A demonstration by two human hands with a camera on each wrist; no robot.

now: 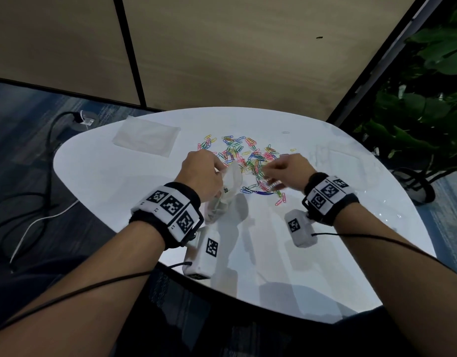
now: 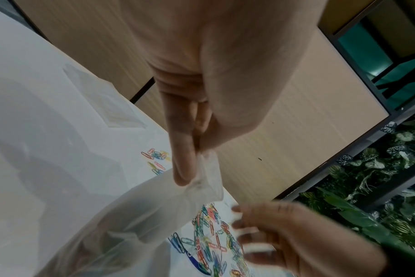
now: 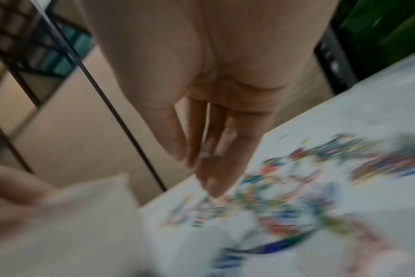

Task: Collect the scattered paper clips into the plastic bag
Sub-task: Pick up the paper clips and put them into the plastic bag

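Several coloured paper clips (image 1: 244, 155) lie scattered in the middle of the round white table (image 1: 119, 181). My left hand (image 1: 219, 171) pinches the rim of a clear plastic bag (image 1: 228, 191) between thumb and forefinger (image 2: 183, 165), and the bag (image 2: 130, 215) hangs down to the table left of the pile. Hovering over the near side of the clips (image 2: 211, 234) is my right hand (image 1: 270, 182), blurred by motion. Its fingers (image 3: 216, 168) are straight and loosely together, with nothing seen in them. The clips (image 3: 296, 196) are smeared in the right wrist view.
A second flat clear bag (image 1: 147, 136) lies at the table's far left. One lone clip (image 1: 286, 132) sits beyond the pile. A dark blue curved band (image 1: 263, 193) lies among the nearest clips. Cables (image 1: 42, 207) run on the floor at left, and plants (image 1: 428, 99) stand at right.
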